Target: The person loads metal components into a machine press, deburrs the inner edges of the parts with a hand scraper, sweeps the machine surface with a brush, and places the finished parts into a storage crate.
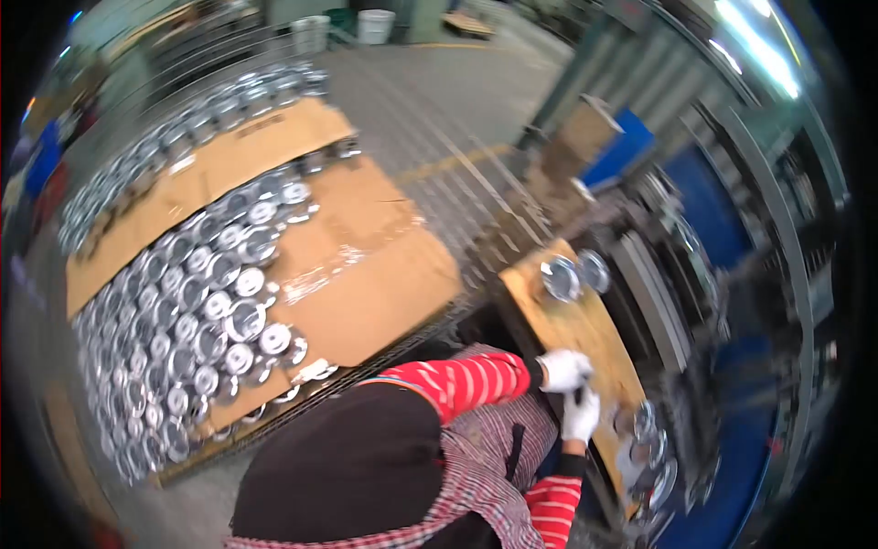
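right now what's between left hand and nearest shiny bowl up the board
In the head view, only bare board lies between the left hand and that bowl.

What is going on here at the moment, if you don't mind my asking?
The person's gloved left hand and right hand are close together at a wooden board. A small dark thing shows between them, too blurred to identify. Shiny round metal pieces sit near both ends of the board, and many more are massed beside cardboard sheets to the left.
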`<action>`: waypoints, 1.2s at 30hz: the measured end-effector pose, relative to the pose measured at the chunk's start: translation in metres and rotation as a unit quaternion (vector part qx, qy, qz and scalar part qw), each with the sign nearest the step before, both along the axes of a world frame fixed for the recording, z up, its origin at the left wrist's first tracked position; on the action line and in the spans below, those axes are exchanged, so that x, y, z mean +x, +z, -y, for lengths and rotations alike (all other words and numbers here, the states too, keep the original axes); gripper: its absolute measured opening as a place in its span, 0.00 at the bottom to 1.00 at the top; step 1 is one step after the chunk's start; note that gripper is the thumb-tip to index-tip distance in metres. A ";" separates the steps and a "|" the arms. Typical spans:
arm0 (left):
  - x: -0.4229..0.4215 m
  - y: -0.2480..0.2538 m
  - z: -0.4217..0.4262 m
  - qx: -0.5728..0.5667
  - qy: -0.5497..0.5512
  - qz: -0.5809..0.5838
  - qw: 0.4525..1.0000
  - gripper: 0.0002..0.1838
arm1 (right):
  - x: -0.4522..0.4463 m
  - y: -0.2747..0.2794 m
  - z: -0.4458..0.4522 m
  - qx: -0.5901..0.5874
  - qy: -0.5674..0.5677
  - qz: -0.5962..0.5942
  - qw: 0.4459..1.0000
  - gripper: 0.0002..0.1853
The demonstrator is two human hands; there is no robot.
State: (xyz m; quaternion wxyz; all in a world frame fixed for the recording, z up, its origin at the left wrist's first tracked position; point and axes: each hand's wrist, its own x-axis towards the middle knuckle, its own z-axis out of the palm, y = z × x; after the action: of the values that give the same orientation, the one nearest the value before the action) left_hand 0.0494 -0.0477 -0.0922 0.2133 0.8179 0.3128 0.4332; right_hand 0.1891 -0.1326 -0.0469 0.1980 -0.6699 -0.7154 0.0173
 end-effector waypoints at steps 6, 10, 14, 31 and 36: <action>-0.017 0.009 0.022 0.012 -0.009 0.055 0.998 0.13 | 0.007 -0.010 -0.002 0.018 -0.014 0.061 0.998 0.16; -0.087 0.021 0.053 0.040 0.012 0.052 0.998 0.13 | 0.007 -0.008 -0.004 -0.009 -0.011 -0.025 1.000 0.21; -0.240 0.006 0.106 0.016 0.212 0.067 0.975 0.12 | 0.013 -0.010 -0.006 -0.047 -0.020 -0.123 0.991 0.22; -0.398 0.046 0.399 -0.378 0.704 -0.154 0.581 0.52 | 0.026 -0.011 -0.016 -0.043 0.045 -0.047 0.997 0.24; -0.358 0.044 0.359 -0.341 0.748 -0.189 0.537 0.52 | 0.017 0.000 -0.007 -0.040 0.032 -0.023 0.998 0.23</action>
State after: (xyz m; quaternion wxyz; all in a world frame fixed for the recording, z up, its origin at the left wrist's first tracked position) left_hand -0.3087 -0.4066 -0.0482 0.0102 0.2137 0.9680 0.1311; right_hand 0.2065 -0.1259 -0.0465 0.1871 -0.6535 -0.7303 0.0678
